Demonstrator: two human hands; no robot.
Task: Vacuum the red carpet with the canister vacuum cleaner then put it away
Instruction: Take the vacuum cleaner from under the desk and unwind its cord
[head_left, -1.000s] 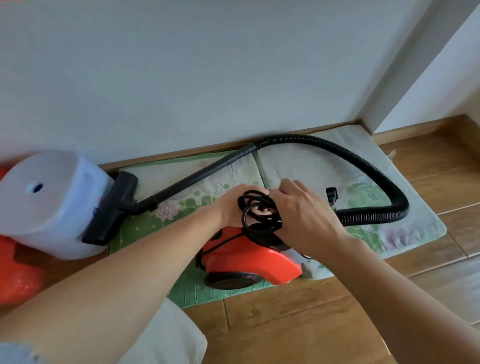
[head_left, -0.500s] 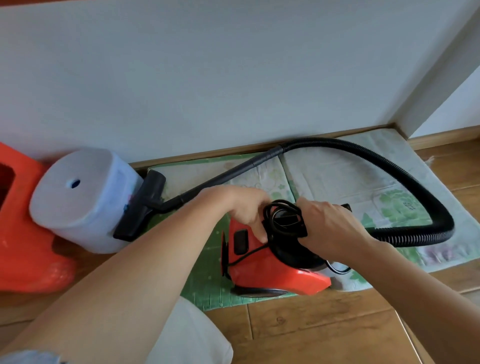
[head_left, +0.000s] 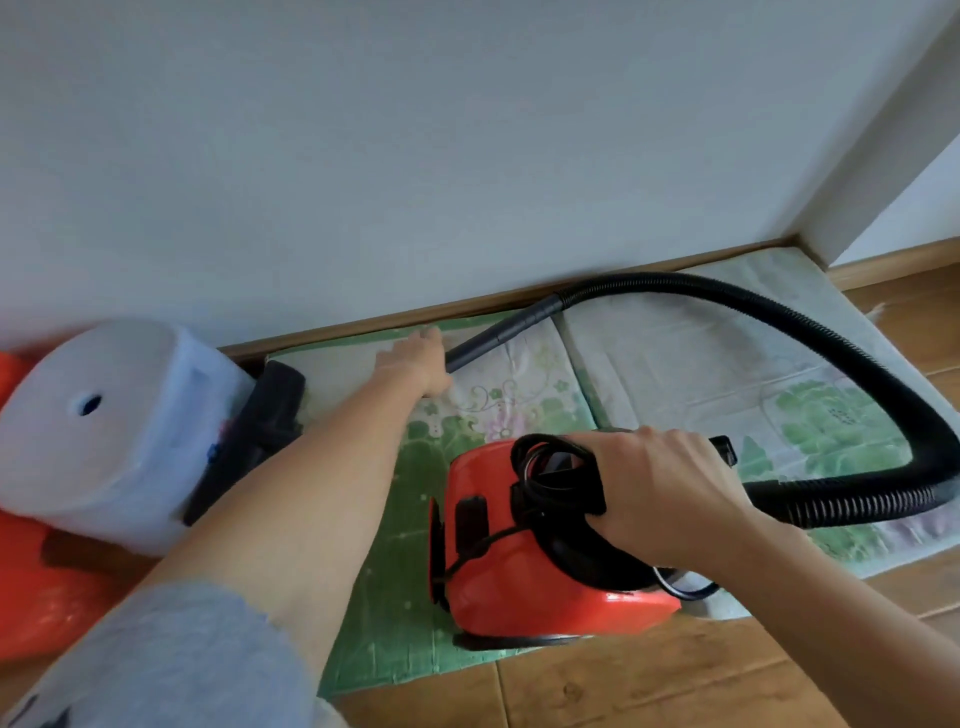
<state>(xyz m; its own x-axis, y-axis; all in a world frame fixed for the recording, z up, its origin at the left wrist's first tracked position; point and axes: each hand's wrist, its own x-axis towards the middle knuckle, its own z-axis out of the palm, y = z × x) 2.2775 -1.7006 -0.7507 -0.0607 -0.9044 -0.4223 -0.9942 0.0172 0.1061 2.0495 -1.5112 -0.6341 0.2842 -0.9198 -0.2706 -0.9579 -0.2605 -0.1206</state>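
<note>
The red plastic canister vacuum cleaner (head_left: 524, 566) is stood on a green flowered floor mat (head_left: 395, 597) near the white wall (head_left: 467, 156). The coiled black power cord (head_left: 545, 467) on its top is clasped by the right grip (head_left: 665, 493), whose fingers are curled round it. The left grip (head_left: 415, 364) is laid at the dark grey rigid tube (head_left: 498, 338); whether it is closed cannot be told. The putting-away step is judged to be in hand. Next, the tube must be taken firmly, so that the body and the black ribbed hose (head_left: 831, 358) can be lifted together.

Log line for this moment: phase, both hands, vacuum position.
phase: putting away | left hand: on wand, grip unclear | right hand: grips coiled cord atop red canister | canister: on green mat
</note>
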